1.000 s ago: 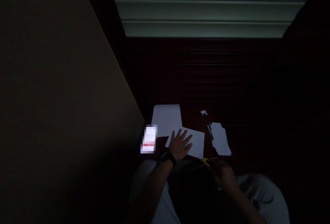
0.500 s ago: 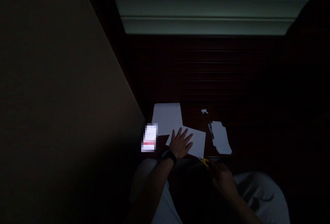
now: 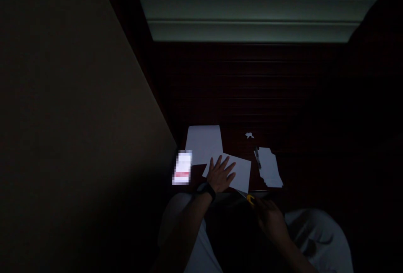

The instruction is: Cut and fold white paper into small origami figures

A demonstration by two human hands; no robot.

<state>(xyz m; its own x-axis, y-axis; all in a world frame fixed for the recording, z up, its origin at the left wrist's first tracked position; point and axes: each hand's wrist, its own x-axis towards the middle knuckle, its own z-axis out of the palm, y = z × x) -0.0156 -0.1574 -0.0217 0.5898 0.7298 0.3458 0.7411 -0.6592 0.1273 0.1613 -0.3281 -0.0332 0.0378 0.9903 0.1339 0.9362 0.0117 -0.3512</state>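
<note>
My left hand [image 3: 219,175] lies flat with fingers spread on a white sheet of paper [image 3: 242,170] near the table's front edge. A dark band circles that wrist. My right hand [image 3: 271,218] is closed around a utility knife with a yellow handle [image 3: 251,199]. Its thin blade [image 3: 242,193] points up and left, at the sheet's lower right corner. Whether the blade touches the paper I cannot tell. Under the sheet's upper left edge, or right beside it, is a larger white sheet [image 3: 204,144].
A lit phone screen [image 3: 182,168], blurred out, is at the left. A stack of cut white paper [image 3: 270,167] with a dark pen [image 3: 258,158] on its left edge lies at the right. A crumpled scrap [image 3: 249,135] sits behind. A wall [image 3: 94,97] rises on the left.
The knife has shifted slightly down, and more of its blade now shows below the sheet's corner. My left hand and the papers stay where they were.
</note>
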